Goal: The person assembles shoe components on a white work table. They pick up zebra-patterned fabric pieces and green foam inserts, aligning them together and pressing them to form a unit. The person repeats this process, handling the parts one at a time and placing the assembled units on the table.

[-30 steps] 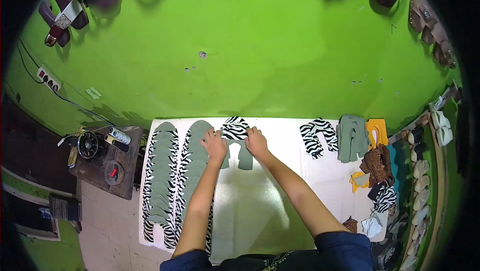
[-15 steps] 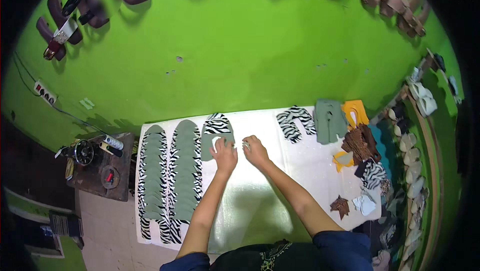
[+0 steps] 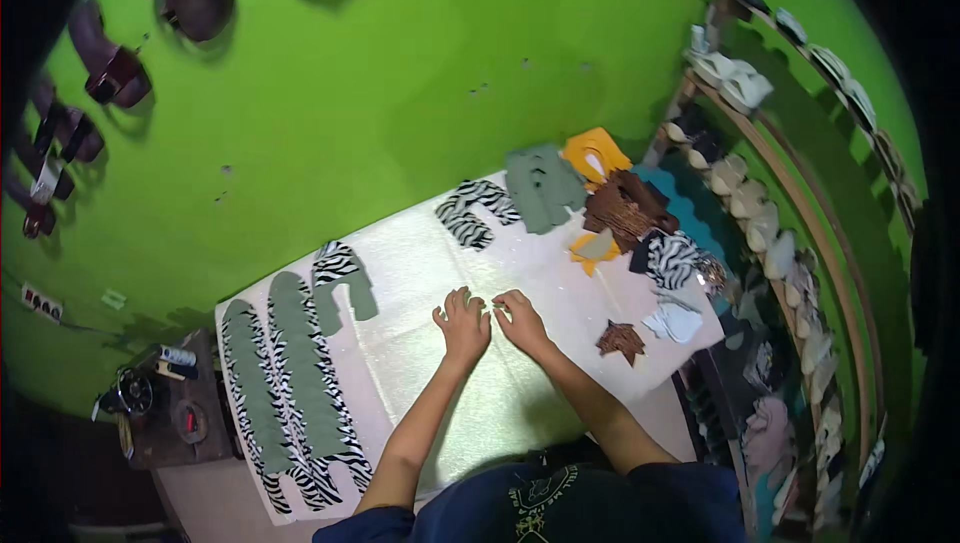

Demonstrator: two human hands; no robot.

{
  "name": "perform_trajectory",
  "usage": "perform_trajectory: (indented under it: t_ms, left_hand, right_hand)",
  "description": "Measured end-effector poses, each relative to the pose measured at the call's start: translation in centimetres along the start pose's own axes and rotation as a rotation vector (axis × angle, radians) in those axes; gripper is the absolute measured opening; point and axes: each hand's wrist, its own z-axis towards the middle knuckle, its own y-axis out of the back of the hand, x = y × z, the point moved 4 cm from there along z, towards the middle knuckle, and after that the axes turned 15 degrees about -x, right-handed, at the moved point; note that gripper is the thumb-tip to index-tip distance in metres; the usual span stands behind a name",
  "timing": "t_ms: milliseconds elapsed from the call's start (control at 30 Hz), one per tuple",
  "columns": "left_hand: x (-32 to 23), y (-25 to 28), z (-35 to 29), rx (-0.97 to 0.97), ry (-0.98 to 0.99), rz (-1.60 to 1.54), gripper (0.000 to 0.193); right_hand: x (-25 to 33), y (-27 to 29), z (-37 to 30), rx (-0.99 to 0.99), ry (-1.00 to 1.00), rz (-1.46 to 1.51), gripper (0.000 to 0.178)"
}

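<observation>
Over the middle of the white table (image 3: 400, 383), my left hand (image 3: 465, 328) hovers or rests with its fingers spread, holding nothing visible. Close beside it is my right hand (image 3: 522, 325), fingers curved and apart, also without anything visible in it. To their left lies a sage-green U-shaped cutout (image 3: 358, 295) with a zebra-print piece (image 3: 335, 263) at its upper left. Farther left, two long rows of overlapping green-and-zebra cutouts (image 3: 305, 383) run down the table. A zebra-print U-shaped piece (image 3: 478, 211) lies beyond my hands, near the wall.
Along the right are green cutouts (image 3: 543, 188), yellow pieces (image 3: 597, 155), brown pieces (image 3: 625, 208), zebra scraps (image 3: 672, 258) and a brown star-shaped scrap (image 3: 621, 342). A shoe rack (image 3: 770, 233) stands at right. A small wooden table (image 3: 180, 408) holds tools at left.
My view has turned to the right. Both hands have moved away from the green cutout at left to the table's middle, and the cutout's U shape now shows fully.
</observation>
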Motion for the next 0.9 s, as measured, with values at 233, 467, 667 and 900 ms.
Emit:
perform_trajectory:
  t_ms: [233,467,667,900]
  left_hand:
    - [-6.2,-3.3,0.0,0.037,-0.135,-0.058,0.029]
    - [-12.7,-6.6,0.0,0.037,-0.252,-0.089,0.029]
    - [-16.7,-9.4,-0.3,0.046,-0.307,-0.097,0.031]
    - [-18.5,-12.1,0.0,0.051,-0.354,0.019,0.032]
  right_hand:
    - [-2.3,6.9,-0.9,-0.094,-0.031,-0.013,0.019]
    - [-6.3,12.9,-1.3,-0.193,0.018,-0.070,0.019]
    - [-8.2,17.2,-1.4,-0.238,-0.088,-0.041,0.017]
    - [-9.8,19.5,-0.6,-0.168,-0.152,-0.059,0.018]
